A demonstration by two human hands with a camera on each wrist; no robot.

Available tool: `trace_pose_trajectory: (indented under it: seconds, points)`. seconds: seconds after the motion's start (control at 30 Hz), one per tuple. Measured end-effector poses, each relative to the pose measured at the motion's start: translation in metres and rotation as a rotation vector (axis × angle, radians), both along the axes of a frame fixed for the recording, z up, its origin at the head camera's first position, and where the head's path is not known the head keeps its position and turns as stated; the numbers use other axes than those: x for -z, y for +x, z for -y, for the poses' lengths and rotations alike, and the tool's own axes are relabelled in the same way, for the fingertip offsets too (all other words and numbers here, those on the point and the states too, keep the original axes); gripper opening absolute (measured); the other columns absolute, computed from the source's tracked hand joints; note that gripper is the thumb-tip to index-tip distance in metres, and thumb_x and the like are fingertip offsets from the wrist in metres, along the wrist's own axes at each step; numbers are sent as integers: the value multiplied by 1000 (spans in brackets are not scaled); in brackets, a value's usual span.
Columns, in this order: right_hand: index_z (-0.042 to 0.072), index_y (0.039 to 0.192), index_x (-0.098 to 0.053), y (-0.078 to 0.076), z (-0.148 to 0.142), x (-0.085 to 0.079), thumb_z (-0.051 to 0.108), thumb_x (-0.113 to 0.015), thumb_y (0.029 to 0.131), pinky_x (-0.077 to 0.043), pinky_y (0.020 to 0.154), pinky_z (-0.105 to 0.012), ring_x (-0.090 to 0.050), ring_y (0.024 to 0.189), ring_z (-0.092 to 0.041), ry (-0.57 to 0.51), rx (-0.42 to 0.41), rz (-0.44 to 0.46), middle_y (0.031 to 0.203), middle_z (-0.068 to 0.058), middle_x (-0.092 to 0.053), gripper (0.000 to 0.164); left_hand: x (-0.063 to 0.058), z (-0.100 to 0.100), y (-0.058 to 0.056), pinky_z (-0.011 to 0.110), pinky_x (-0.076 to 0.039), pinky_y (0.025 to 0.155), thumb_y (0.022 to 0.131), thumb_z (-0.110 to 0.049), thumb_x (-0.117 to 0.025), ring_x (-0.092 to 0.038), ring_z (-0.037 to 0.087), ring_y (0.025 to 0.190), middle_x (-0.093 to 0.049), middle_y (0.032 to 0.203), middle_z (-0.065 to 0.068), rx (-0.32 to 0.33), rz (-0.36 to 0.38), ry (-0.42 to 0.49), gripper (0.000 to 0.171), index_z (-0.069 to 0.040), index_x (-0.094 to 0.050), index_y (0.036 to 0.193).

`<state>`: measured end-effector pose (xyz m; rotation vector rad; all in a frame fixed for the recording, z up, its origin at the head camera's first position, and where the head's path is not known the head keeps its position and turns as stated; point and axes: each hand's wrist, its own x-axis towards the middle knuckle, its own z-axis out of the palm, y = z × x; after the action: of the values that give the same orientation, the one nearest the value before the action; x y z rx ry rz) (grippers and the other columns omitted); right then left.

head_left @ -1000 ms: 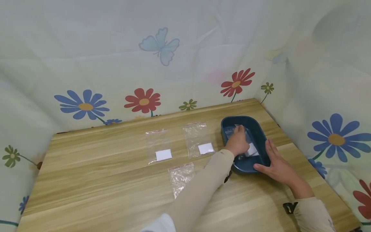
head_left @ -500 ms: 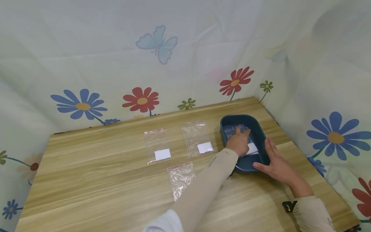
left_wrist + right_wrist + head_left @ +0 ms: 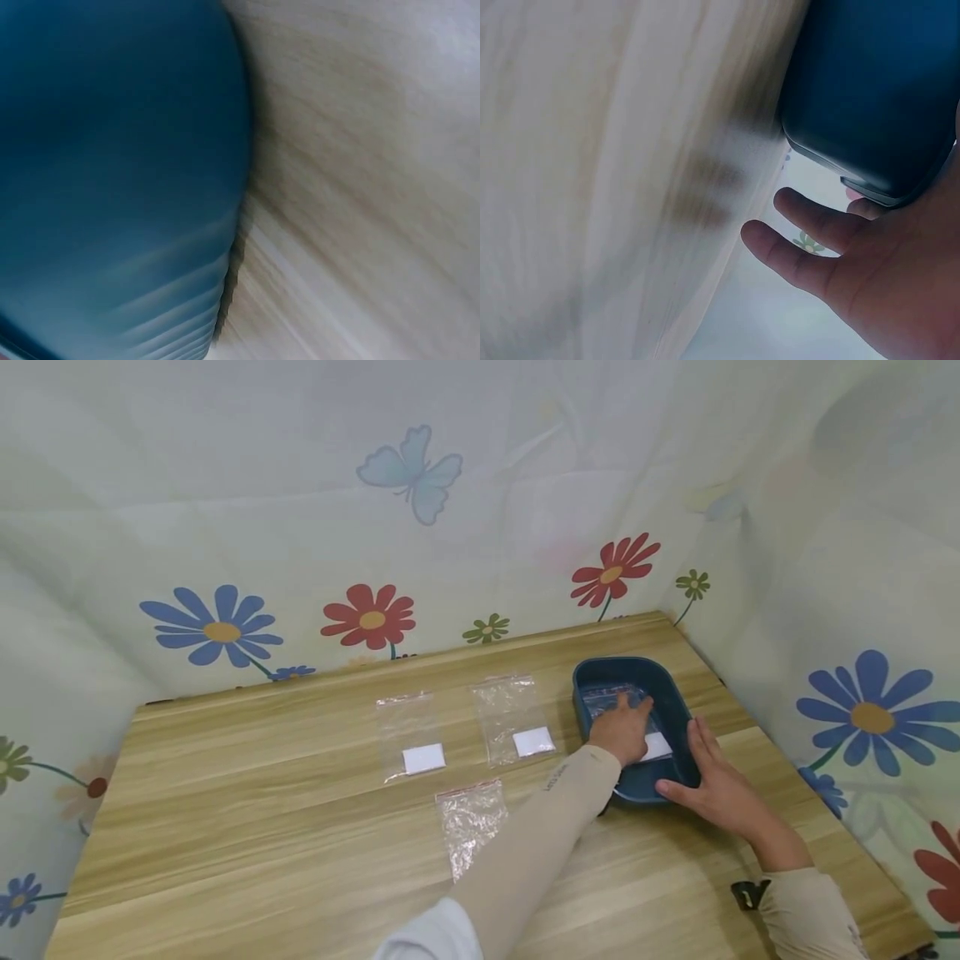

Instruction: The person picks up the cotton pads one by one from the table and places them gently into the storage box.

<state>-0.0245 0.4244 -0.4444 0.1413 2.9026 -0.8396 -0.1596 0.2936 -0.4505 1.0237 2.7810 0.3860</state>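
Note:
My left hand (image 3: 621,732) reaches into a dark blue plastic tray (image 3: 666,692) at the right of the table in the head view. Its extended fingers touch a clear zip bag (image 3: 600,698) lying in the tray. A white card (image 3: 656,747) shows beside that hand. My right hand (image 3: 723,787) rests against the tray's near right corner, thumb at the front rim and fingers along the right side. In the right wrist view its fingers (image 3: 799,259) are straight. Only the tray's outer wall (image 3: 127,150) fills the left wrist view, with the left hand out of sight there.
Two flat zip bags (image 3: 501,706) (image 3: 405,722), each with a white card (image 3: 532,742) (image 3: 423,758), lie left of the tray. A crinkled zip bag (image 3: 471,818) lies nearer, partly under the left sleeve (image 3: 540,835). A flower-printed cloth (image 3: 480,535) surrounds the wooden table (image 3: 247,810).
The left hand was pinching at a zip bag inside the tray; its fingers have since spread and let go. The bag now lies flatter in the tray. The right hand has stayed put.

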Motion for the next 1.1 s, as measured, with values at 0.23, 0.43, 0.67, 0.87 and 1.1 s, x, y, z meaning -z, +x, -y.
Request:
trace_pose_trajectory:
  seconds: [0.23, 0.43, 0.67, 0.87, 1.1]
  points:
    - [0, 159, 9, 1, -1, 0, 52, -69, 92, -22, 102, -77, -16, 139, -64, 2, 1, -4, 164, -25, 12, 114, 1, -5, 10, 29, -52, 59, 86, -36, -78, -63, 19, 95, -34, 154, 22, -156, -125, -54, 83, -26, -37, 157]
    - [2, 159, 10, 0, -1, 2, 50, -69, 92, -21, 102, -77, -12, 141, -62, -5, -1, -1, 164, -22, 17, 114, -6, -4, 15, 26, -54, 68, 99, -42, -61, -60, 21, 109, -14, 163, 27, -174, -245, -163, 73, -18, -31, 160]
    - [1, 159, 9, -3, 1, 3, 51, -69, 92, -21, 103, -76, -12, 142, -60, -10, -12, -2, 165, -22, 15, 114, -40, 39, 3, 34, -43, 105, 95, -31, -69, -48, 24, 132, -34, 159, 15, 60, -250, 23, 59, -15, -51, 149]
    - [2, 159, 10, -4, 1, 0, 53, -71, 90, -20, 104, -75, -12, 142, -60, -8, 3, 7, 165, -19, 17, 117, -62, 106, -18, 34, -42, 105, 96, -6, -55, -55, 24, 125, -59, 137, 9, 149, -179, 247, 42, -9, -61, 137]
    - [3, 159, 11, -1, -1, -1, 54, -70, 90, -19, 104, -75, -11, 143, -59, -3, 7, 17, 165, -16, 20, 118, -44, 207, -34, 41, -44, 104, 99, -2, -52, -57, 31, 123, -62, 131, 14, 27, 10, 253, 38, -6, -61, 135]
